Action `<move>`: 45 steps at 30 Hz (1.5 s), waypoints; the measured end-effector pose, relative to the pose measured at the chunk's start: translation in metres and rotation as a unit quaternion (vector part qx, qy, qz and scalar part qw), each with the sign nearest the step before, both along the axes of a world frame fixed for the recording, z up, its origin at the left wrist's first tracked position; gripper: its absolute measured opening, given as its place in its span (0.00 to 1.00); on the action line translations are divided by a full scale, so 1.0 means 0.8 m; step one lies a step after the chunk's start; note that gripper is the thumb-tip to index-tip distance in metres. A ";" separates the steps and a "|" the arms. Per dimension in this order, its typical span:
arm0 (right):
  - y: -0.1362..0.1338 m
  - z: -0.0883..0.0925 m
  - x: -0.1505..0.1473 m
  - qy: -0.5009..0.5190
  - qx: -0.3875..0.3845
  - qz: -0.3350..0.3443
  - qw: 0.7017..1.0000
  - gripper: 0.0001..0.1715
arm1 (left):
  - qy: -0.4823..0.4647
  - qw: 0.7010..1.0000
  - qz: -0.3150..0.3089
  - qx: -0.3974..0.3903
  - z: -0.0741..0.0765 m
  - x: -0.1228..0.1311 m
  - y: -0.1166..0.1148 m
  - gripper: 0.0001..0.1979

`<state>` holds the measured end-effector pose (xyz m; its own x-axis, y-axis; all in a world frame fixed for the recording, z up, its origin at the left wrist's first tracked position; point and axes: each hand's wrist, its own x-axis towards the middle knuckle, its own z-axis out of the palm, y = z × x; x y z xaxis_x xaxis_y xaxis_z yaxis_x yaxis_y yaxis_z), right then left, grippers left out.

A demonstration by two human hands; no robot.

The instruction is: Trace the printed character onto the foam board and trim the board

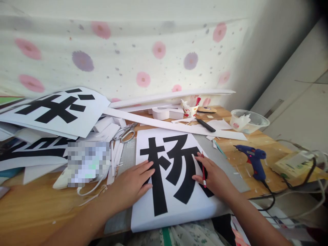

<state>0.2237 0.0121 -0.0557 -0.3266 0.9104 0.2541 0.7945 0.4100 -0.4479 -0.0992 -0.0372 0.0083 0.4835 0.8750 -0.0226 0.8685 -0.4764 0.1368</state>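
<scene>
Both of the person's hands are down on a white sheet (pixel 170 205) bearing a large black character (pixel 159 191), which sits right in front of them, over a grey cutting mat (pixel 232 167) at the near edge of the worktop (pixel 41 205). The left hand (pixel 137 178) lies open, palm down, its fingertips by the character's left-hand strokes. The right hand (pixel 214 172) is loosely curled on the other side, fingertips on the sheet, with a red pencil (pixel 204 172) held in the crook by the thumb. Over to the right I can see a blue glue gun (pixel 257 165) on its side, a small red light (pixel 250 156) showing on it, and beyond it a clear plastic bowl (pixel 257 121). Scissors (pixel 125 132) lie past the sheet's far left corner, near another sheet (pixel 85 128) marked in black. A long white strip (pixel 166 123) runs behind, a black tool (pixel 205 125) lying across it, and further back stands a patterned paper cup (pixel 191 111), before a flowered cloth (pixel 123 51)
</scene>
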 end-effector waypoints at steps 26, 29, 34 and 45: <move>-0.026 0.024 0.013 -0.013 0.119 0.033 0.992 0.20 | 0.011 0.999 0.006 0.051 -0.029 0.005 0.080 0.29; -0.060 0.029 0.036 -0.043 0.130 0.061 0.989 0.22 | 0.011 0.998 -0.004 0.059 -0.028 0.006 0.081 0.28; -0.115 0.004 0.076 -0.093 0.163 0.044 0.981 0.35 | 0.003 0.998 -0.015 0.067 -0.028 0.005 0.084 0.27; -0.130 -0.050 0.070 -0.183 0.350 -0.030 0.918 0.29 | -0.007 0.996 -0.029 0.090 -0.033 -0.002 0.088 0.17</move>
<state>0.2800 -0.0922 -0.0956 -0.4613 0.5846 0.6674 0.8698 0.4463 0.2102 -0.1007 0.0335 -0.0182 0.5321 0.8352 0.1393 0.8377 -0.5432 0.0568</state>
